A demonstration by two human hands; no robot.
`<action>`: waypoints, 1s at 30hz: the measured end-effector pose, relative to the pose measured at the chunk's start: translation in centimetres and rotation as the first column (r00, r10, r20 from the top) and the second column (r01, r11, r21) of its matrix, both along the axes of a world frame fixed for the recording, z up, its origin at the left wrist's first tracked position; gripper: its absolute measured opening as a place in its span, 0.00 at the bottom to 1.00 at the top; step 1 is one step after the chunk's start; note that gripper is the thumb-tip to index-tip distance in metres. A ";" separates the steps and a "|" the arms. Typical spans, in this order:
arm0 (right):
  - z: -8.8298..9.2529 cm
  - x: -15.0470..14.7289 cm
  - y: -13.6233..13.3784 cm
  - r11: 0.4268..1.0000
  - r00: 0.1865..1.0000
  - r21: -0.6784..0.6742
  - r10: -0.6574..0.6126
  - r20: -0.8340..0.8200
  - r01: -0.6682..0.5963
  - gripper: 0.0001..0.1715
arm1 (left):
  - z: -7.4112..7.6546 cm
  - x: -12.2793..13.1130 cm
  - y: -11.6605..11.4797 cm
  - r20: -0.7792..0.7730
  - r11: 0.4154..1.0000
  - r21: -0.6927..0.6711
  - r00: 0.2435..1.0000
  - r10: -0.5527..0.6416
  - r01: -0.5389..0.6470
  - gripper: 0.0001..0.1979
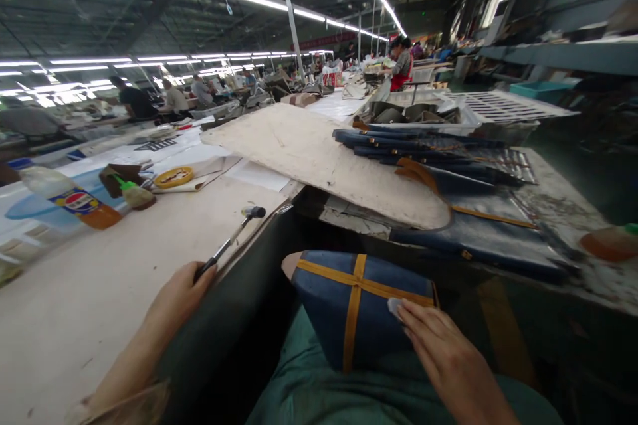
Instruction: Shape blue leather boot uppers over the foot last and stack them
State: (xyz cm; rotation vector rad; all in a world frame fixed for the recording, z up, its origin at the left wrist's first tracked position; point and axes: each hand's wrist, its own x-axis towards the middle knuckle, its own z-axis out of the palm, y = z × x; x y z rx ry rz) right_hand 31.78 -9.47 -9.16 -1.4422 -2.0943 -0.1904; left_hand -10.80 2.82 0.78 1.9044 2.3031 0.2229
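My left hand (185, 295) is at the edge of the pale tabletop, its fingers closed round the handle of a small hammer (228, 240). The dark-tipped hammer head points away from me. A dark blue, leather-like bag piece (319, 305) with crossing tan straps (351, 319) lies across my lap, a pinkish tip showing at its left end. My right hand (451, 345) rests over the right side of this piece. Its fingers lie together and press a small whitish pad (395, 307) against the blue surface by the horizontal strap. The pad is partly hidden by the fingertips.
A large pale board (309, 146) bridges the two tables ahead. Stacked blue pieces (423, 149) lie at right. On the left table stand an orange drink bottle (84, 202), a green-capped glue bottle (137, 196) and a yellow dish (173, 177). Other people work farther back.
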 end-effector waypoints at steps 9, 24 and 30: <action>0.5 -0.1 0.0 0.999 0.998 -0.047 -0.020 -0.066 0.017 0.18 | -0.2 12.1 -8.1 0.801 0.852 -0.356 0.596 0.066 0.384 0.28; 0.4 -0.3 -0.6 0.994 0.995 -0.084 -0.069 -0.073 0.063 0.19 | -2.8 12.4 -8.5 0.789 0.876 -0.253 0.611 -0.059 0.412 0.25; 0.7 -0.3 -1.1 0.995 0.994 -0.079 -0.073 -0.077 0.067 0.19 | -2.8 12.5 -9.1 0.740 0.859 -0.262 0.663 -0.114 0.440 0.24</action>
